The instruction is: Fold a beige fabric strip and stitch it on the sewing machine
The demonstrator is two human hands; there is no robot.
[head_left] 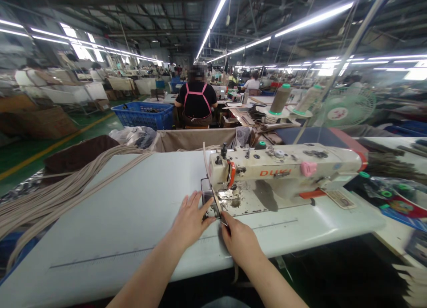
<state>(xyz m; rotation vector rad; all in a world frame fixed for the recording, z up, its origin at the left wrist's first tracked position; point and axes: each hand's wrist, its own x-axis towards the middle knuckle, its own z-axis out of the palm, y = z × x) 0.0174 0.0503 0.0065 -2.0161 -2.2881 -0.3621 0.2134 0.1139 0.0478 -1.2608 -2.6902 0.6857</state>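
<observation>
A white sewing machine [287, 168] stands on the pale table [126, 219]. My left hand [191, 219] lies flat with fingers stretched out beside the needle plate [227, 195], pressing on a thin tan strap [216, 201] that runs under the presser foot. My right hand [240, 242] sits just in front of the needle, fingers curled and pinched on the near end of the same strap. The strap hangs over the table's front edge below my right hand.
A thick bundle of tan straps [66, 188] trails across the table's left side. A person in a black shirt [196, 101] sits ahead with back turned. A blue crate [143, 114], thread cones [279, 99] and a fan [347, 109] stand beyond.
</observation>
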